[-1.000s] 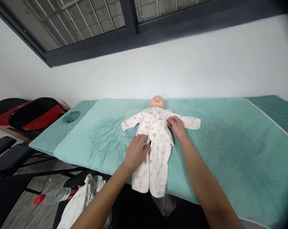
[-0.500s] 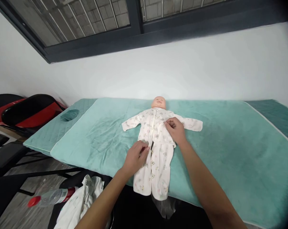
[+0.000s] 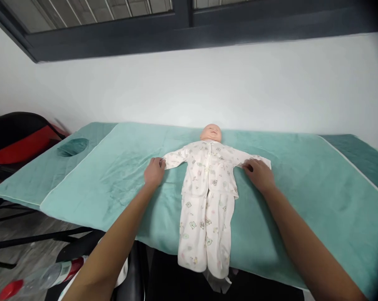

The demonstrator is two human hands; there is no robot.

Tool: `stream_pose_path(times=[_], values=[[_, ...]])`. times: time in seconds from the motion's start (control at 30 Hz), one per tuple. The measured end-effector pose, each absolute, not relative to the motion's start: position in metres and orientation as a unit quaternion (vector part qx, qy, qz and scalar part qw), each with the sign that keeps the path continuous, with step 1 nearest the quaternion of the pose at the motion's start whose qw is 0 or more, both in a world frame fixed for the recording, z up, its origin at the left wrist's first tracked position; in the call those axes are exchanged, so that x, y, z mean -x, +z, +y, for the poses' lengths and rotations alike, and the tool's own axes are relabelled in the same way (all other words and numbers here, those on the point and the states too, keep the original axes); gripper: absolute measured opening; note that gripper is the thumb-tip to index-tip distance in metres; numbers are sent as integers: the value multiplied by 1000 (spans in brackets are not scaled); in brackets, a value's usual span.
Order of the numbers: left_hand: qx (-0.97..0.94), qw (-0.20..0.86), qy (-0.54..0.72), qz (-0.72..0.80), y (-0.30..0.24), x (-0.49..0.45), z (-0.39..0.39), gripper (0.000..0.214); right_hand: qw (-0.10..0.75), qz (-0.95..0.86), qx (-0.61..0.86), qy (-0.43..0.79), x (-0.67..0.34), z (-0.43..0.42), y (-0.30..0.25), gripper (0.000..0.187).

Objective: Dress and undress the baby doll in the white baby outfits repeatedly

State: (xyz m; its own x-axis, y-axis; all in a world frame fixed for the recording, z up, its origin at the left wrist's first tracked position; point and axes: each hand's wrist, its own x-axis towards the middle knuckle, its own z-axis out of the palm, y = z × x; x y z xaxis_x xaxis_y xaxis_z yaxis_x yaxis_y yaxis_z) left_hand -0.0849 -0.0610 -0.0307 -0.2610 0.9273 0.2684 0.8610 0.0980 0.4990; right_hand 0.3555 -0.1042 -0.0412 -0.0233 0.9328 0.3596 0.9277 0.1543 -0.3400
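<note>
A baby doll lies face up on the teal-covered bed, its head toward the wall. It wears a white printed jacket with both sleeves spread sideways, and white printed trousers whose legs hang over the near edge. My left hand is closed on the cuff of the sleeve at the left. At the other side my right hand pinches the lower edge of the right-hand sleeve, a little short of its cuff. Whether the doll's arms fill the sleeves I cannot tell.
The teal bed runs along a white wall under a dark window frame. A face hole is at its left end. Red-and-black chairs stand at left. A red-capped bottle lies at lower left, near a black seat.
Both hands have left the jacket's front and moved outward to the sleeves. The jacket front now lies flatter over the trouser waist. The view has shifted slightly.
</note>
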Motion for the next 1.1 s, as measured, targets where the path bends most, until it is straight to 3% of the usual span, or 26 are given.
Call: stream_pose_path(times=[0.13, 0.37, 0.57, 0.73, 0.97, 1.03, 1.1], values=[[-628, 46, 368, 684, -39, 95, -35, 14, 254, -708, 657, -41, -381, -94, -47, 22], [-463, 60, 583, 665, -45, 104, -23, 14, 449, -473, 758, 8, -396, -87, -52, 39], [-442, 137, 606, 647, -43, 107, -25, 21, 338, -439, 832, 39, -399, -89, -53, 35], [-443, 113, 602, 655, -49, 113, -21, 17, 401, -442, 802, 22, -410, -76, -56, 24], [-447, 81, 622, 637, -46, 113, -31, 14, 476, -431, 762, -82, -388, -88, -41, 29], [-448, 67, 623, 638, -47, 114, -33, 13, 486, -485, 725, -55, -361, -118, -35, 30], [-453, 68, 616, 641, -48, 115, -33, 14, 449, -577, 680, 50, -328, -161, -30, 27]])
